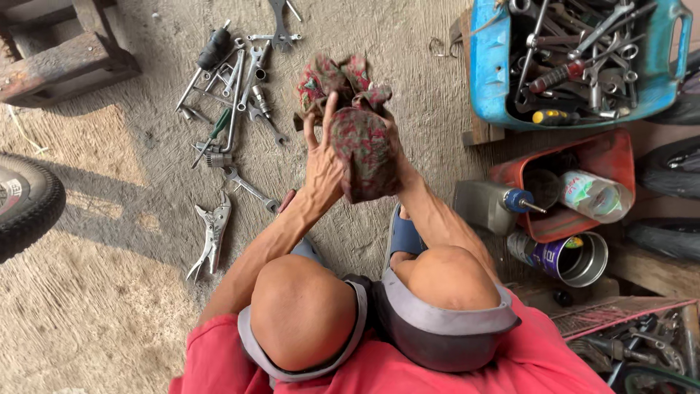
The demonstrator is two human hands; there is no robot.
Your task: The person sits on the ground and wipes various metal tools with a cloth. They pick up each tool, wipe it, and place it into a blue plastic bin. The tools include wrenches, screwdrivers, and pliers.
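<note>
Squatting low, knees bare, 2 hands raised over the concrete floor with a red and green patterned rag bunched between them. Left hand pressed flat against the rag's left side, fingers stretched upward along the cloth. Right hand mostly hidden behind the rag, so cannot tell how its fingers sit, only that the cloth wraps over it. Far left, a tyre at the frame edge and a wooden pallet in the top corner, with bare sandy ground between and below them. Just left of the hands, a scatter of wrenches and sockets, a green-handled screwdriver among them, and locking pliers lying apart nearer the left knee. Open floor directly under and beyond the rag. To the right, a blue tub heaped with wrenches and screwdrivers, its left wall near the rag. Below it, a grey oil bottle with a blue cap, lying against a red bin that holds a rolled printed wrapper. Just below that, a tin can on its side, mouth open. Bottom right corner crowded with more metal parts, too cluttered to tell apart.
</note>
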